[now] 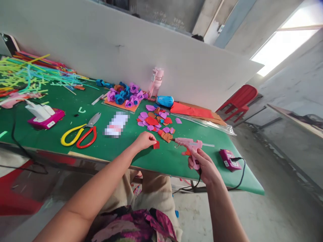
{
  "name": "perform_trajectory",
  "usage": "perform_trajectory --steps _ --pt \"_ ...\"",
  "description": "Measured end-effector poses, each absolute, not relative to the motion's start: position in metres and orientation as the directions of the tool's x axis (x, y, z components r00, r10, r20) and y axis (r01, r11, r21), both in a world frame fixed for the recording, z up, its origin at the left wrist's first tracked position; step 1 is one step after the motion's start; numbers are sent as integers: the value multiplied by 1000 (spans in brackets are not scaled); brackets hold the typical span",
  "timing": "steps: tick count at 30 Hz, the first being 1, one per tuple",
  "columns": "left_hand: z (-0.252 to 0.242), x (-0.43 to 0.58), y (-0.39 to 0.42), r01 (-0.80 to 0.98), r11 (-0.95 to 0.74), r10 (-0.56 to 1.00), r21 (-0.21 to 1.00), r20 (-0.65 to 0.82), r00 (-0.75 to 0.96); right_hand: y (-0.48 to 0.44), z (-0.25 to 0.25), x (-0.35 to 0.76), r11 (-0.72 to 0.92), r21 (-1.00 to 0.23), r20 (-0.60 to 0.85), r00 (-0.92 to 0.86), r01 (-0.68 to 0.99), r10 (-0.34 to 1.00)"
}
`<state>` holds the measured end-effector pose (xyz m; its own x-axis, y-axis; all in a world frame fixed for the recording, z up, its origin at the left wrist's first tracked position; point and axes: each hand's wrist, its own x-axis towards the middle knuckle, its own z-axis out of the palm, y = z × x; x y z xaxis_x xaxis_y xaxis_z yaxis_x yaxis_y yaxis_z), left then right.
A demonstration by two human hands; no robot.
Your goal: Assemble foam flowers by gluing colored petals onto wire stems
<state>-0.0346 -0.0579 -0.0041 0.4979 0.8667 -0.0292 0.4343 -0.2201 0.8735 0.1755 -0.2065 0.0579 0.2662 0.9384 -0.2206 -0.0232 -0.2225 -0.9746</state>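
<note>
Between the pinched fingers of my left hand (145,141) is a small red paper piece (156,145), held just over the front part of the green table (121,149). My right hand (206,164) grips a pink hot glue gun (189,144) by its handle. The gun's nozzle points left, apart from the red piece, and a clear glue stick (208,145) sticks out of its back. Beyond both hands lies a loose pile of purple, red, brown and blue petal-shaped pieces (151,121).
Scissors-like cutters (83,131) with yellow and red handles lie left. Finished paper flowers (126,94), a pink bottle (156,82) and a blue pouch (165,101) stand behind. A magenta power socket (230,160) with a black cord sits right. Colourful strips (32,74) heap far left.
</note>
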Motion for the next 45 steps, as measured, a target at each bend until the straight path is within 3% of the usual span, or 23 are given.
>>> perform_trajectory --steps 2,5,9,11,14,17,19,20,22,25,28,35,45 --pt "0 -37 -58 333 -133 876 934 -46 479 -200 53 190 -204 -971 -234 315 -123 920" --pt "12 -39 -57 170 125 854 978 -193 483 -189 41 215 -211 -967 -251 393 -141 885" --pt "38 -37 -46 -112 316 793 942 -198 576 -173 17 243 -301 -947 -206 513 110 833" --pt "52 -33 -36 -187 323 782 928 -150 604 -166 8 253 -378 -858 -135 559 347 818" --pt "68 -26 -18 -242 266 782 933 -62 620 -160 4 262 -435 -632 -27 543 641 840" --pt "70 -23 -2 -197 130 818 972 7 575 -159 14 261 -479 -464 -15 534 745 845" --pt "65 -25 5 -126 24 850 992 46 524 -158 25 253 -539 -416 50 610 733 791" --pt "60 -26 9 -87 -35 860 996 75 505 -155 30 246 -531 -440 115 632 724 766" --pt "50 -30 14 -9 -173 867 985 157 473 -143 38 227 -365 -579 195 559 729 806" --pt "36 -33 18 128 -289 858 949 197 475 -109 42 189 -41 -809 208 351 587 913" --pt "29 -34 22 202 -345 839 917 205 504 -67 37 152 107 -893 201 175 436 964" --pt "20 -35 30 324 -425 830 845 221 513 -22 9 123 89 -906 120 49 415 992" --pt "21 -25 23 323 -461 809 826 243 535 -29 2 129 67 -931 122 131 359 984"
